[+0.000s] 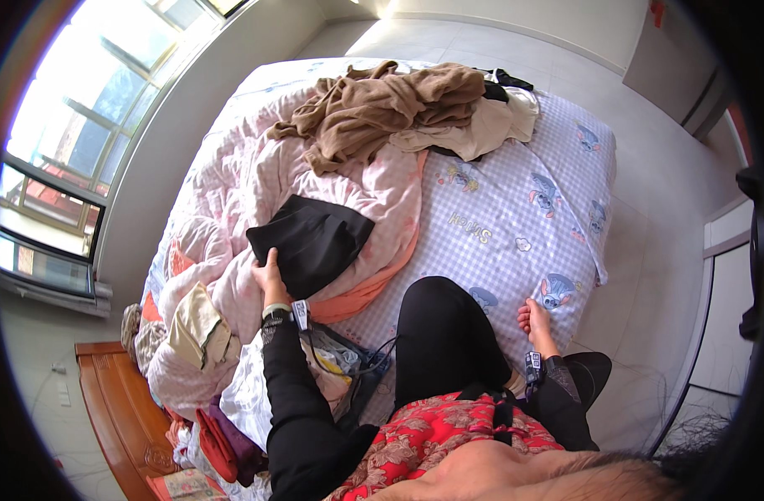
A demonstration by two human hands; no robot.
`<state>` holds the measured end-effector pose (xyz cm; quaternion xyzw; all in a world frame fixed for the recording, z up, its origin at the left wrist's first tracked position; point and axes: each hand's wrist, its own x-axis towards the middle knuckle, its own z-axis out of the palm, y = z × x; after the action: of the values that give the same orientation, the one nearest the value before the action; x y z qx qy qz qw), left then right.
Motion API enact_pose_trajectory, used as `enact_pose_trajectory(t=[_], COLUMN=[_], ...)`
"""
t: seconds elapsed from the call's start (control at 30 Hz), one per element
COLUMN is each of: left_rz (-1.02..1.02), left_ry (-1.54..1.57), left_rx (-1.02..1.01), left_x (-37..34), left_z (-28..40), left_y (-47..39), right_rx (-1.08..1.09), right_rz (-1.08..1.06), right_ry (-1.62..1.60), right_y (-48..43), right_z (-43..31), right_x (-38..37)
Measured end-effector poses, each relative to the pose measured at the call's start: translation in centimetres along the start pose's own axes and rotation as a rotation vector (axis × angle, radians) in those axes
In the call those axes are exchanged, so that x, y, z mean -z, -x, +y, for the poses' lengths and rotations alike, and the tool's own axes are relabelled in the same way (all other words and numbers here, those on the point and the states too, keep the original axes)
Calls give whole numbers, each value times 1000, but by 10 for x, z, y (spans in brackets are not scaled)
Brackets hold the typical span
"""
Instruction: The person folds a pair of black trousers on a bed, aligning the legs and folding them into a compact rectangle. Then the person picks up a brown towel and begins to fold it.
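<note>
A black folded garment (316, 241) lies on the rumpled pink-and-white checked quilt. My left hand (269, 275) has hold of its near left corner, thumb on top; the fingers beneath the cloth are hidden. To the right, my right hand (533, 320) is by the bed's right side, over the Stitch-print checked bedsheet (482, 206). Its fingers are curled in, and nothing shows in them. The quilt (231, 181) covers the bed's left part, its orange edge (357, 294) turned up beside the black garment.
A brown fleece garment (382, 106) and cream clothing (488, 125) are heaped at the far end. Cream cloth (197, 325), white cloth (247, 382) and red cloth (216, 444) lie at left near a wooden headboard (128, 407). My bent knee (447, 338) rests on the bed.
</note>
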<state>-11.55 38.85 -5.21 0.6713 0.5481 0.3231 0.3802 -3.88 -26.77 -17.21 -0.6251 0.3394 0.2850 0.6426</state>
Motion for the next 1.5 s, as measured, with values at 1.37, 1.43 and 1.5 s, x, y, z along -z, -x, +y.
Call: enact_pose_trajectory(t=[1.37,1.43,1.5], left_rz=[-1157,-1265,-1471], left_ry=[104,246,92], left_rx=[-1089,-972,-906], left_x=[-160,-128,-99], left_z=[139,127,109], left_y=[398,451,489], right_rx=[-20,-29,42], right_rz=[-169,-330,-576], right_ry=[-77,-373,-648], right_y=[6,27,57], right_z=[-9,-9,-3], right_x=[8,14,29])
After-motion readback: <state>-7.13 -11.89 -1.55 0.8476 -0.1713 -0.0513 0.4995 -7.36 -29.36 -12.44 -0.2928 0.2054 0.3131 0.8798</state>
